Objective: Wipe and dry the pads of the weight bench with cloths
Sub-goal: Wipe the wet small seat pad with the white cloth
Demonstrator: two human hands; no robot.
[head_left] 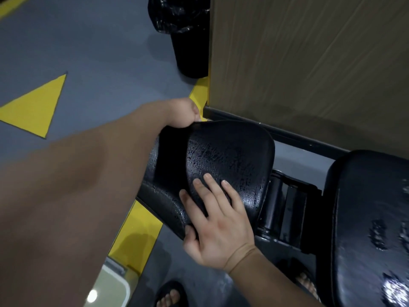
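The black seat pad (159, 196) of the weight bench lies in the middle, its surface wet with droplets. A black cloth (230, 151) is spread over its top and looks damp and textured. My left hand (186, 114) pinches the cloth's far corner at the pad's upper edge. My right hand (219, 224) lies on the near part of the cloth with the fingers spread flat and the thumb hooked around its lower edge. The black back pad (371, 218), also wet, sits at the right.
A black metal hinge (285, 207) joins the two pads. A black bin with a bag (188, 41) stands at the top beside a wooden wall panel (309, 63). The grey floor has yellow markings (37, 107). My sandalled feet (170, 295) are below.
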